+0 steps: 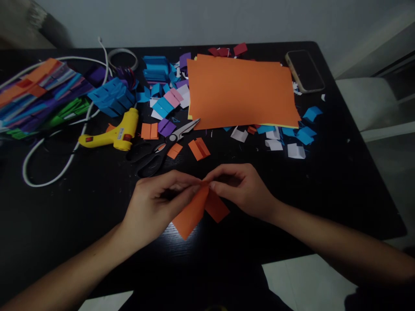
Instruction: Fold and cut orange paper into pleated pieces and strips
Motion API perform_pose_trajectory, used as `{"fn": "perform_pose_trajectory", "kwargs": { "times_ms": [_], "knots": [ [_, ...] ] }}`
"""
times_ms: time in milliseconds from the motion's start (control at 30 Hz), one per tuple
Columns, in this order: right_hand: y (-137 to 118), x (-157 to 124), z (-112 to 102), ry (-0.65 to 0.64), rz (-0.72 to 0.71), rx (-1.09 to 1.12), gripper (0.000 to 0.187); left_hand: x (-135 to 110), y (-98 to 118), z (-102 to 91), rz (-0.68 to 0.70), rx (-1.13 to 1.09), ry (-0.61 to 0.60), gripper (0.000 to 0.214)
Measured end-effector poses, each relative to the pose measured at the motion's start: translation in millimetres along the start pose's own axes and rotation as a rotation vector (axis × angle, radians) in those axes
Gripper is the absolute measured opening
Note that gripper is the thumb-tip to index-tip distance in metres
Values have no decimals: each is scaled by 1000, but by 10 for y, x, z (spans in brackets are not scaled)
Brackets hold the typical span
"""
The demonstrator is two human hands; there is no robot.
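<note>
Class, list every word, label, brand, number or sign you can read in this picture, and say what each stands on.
No text can be read.
Label on the yellow glue gun: too small and blurred to read.
Phone: dark screen, no text visible.

A black wood-grained table (330, 181) stands against a plain grey wall (207, 26) in dim light.
Smooth pale floor (301, 278) shows below its near edge; the blurred whitish block (359, 97) at right is possibly furniture.
</note>
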State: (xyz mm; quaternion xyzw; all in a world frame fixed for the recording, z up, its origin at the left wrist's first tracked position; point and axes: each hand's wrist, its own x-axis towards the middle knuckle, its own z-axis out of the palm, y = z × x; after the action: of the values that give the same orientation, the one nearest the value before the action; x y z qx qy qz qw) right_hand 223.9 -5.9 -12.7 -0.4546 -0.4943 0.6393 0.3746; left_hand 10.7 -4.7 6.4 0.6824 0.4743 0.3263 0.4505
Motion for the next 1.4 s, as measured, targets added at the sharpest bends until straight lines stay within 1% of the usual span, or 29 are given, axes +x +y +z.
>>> {"fn": "perform_pose_trajectory", "kwargs": {
  "times_ms": [200, 300, 367, 467, 533, 567, 667, 700, 800, 867, 933, 967, 1033, 1133, 1233, 1400],
  "knots": [
    [-1, -9, 7, 17, 12, -15, 6, -3, 1, -5, 20, 28, 1, 10],
    [-6, 0, 18, 26, 3, -34, 9, -7, 9, 5, 17, 23, -16, 9],
    [-18, 7, 24, 35, -12, -63, 13, -10, 11, 15, 20, 15, -25, 8],
    [-48, 9, 30, 41, -27, -99, 26, -13, 11, 22, 9, 5, -23, 10],
    [-69, 3, 31, 29, -24, -92, 30, -11, 12, 15, -18, -11, -14, 9],
    [-76, -1, 29, 17, -20, -80, 28, -6, 12, 8, -40, -23, -6, 8],
    [-74, -6, 17, -14, 1, -37, 12, 25, 14, -28, -113, -82, 27, 5],
    [-65, -3, 10, -15, 14, -24, 9, 40, 12, -43, -144, -110, 37, 5],
    [-28, 19, -17, -4, 57, 40, 9, 92, -6, -84, -235, -268, 20, 14],
    [-2, 36, -32, 4, 68, 111, 16, 115, -24, -98, -261, -387, -12, 21],
    [23, 46, -38, 8, 70, 172, 29, 119, -37, -97, -234, -410, -25, 21],
    [36, 48, -39, 8, 67, 189, 34, 114, -40, -93, -208, -385, -21, 19],
    [58, 46, -33, 1, 47, 195, 39, 90, -42, -78, -145, -313, -10, 16],
    [76, 35, -18, -16, -14, 156, 38, 49, -46, -51, -71, -222, -6, 15],
    [64, 13, 0, -31, -67, 86, 35, 31, -60, -32, -52, -155, -7, 15],
    [33, -29, 32, -56, -98, 6, 24, 41, -79, -40, -9, -83, -35, 10]
  ]
}}
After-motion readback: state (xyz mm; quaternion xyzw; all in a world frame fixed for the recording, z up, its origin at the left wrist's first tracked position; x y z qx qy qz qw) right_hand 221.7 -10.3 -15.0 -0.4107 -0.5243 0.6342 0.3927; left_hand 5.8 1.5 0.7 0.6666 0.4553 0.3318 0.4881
